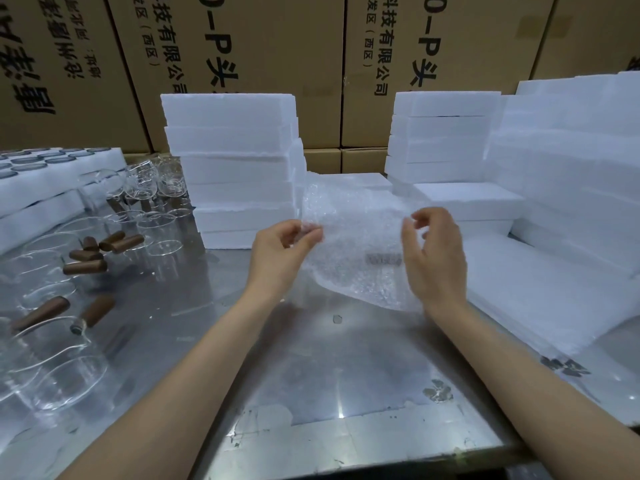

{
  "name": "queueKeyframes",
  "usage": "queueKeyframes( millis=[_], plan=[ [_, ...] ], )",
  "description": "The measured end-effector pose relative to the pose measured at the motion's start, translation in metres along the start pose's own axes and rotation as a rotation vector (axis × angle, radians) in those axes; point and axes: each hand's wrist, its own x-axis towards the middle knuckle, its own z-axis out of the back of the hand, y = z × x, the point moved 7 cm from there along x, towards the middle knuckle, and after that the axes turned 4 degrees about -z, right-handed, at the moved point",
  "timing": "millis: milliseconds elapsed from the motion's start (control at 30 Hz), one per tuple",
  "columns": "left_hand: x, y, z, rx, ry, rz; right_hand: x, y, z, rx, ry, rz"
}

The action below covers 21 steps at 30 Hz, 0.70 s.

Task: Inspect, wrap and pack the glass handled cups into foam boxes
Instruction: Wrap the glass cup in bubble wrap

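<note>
Both hands are raised over the middle of the steel worktop (311, 358) with a sheet of bubble wrap (356, 247) between them: the left hand (280, 252) pinches its left edge, the right hand (434, 258) curls round its right edge. Glass handled cups (86, 258) (brown handles) crowd the worktop's left edge. Foam boxes (235, 168) stack along the far edge before cardboard cartons (242, 46) printed "科技有限公司" and "(西区)".

Printed cardboard cartons (242, 64) stand stacked along the back behind a scuffed steel table (311, 368) patched with torn sticker residue (438, 389).
</note>
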Motion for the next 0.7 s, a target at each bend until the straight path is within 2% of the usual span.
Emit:
queueKeyframes(
  millis=[100,167,300,400,500,567,600,700],
  plan=[
    [0.002,0.005,0.005,-0.008,-0.034,0.022,0.009,-0.046,0.000,-0.088,0.119,-0.340],
    [0.002,0.009,0.007,0.006,-0.046,0.047,0.009,-0.055,-0.002,-0.161,0.190,-0.390],
    [0.004,0.014,0.013,0.043,-0.093,0.088,0.007,-0.041,-0.013,-0.178,0.276,-0.325],
    [0.005,0.015,0.013,0.096,-0.081,0.111,0.007,-0.026,-0.018,0.140,0.322,-0.248],
    [0.002,0.008,0.013,0.279,-0.099,0.059,0.008,-0.008,-0.001,0.259,0.140,-0.056],
    [-0.002,-0.010,0.012,0.393,-0.141,-0.100,0.002,0.010,0.017,0.216,-0.063,0.126],
    [-0.005,-0.025,0.010,0.420,-0.164,-0.238,-0.003,0.021,0.024,0.201,-0.140,0.222],
    [-0.026,-0.076,-0.004,0.507,-0.161,-0.786,-0.019,0.049,0.029,0.130,-0.244,0.497]
  ],
)
